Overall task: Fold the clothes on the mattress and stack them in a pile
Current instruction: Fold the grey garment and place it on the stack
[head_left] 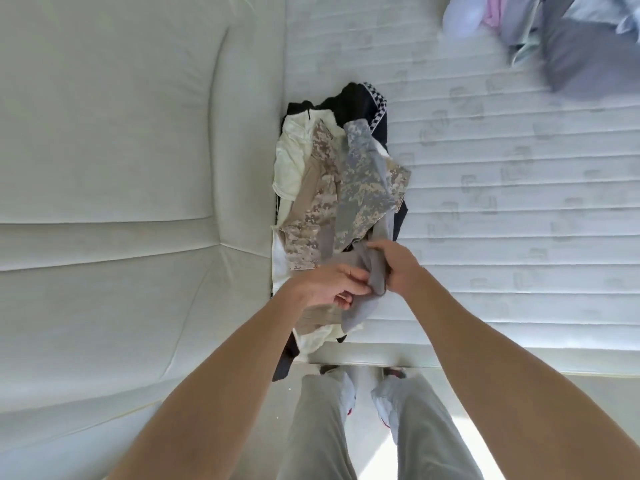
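Both hands on the gray cloth.
I see my left hand [329, 287] and right hand [398, 268] pinching a gray cloth [367, 289] over the pile [332, 188] on the mattress [502, 202].

A loose heap of camouflage, cream and black clothes [341, 188] lies at the mattress [502, 209] edge; another blurred heap [568, 39] sits far right.

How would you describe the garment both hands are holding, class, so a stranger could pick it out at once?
Start at the white mattress and find the heap of clothes along its left edge. At the heap's near end, the left hand and right hand grip a plain grey garment. Its neighbours are camouflage, cream or black.
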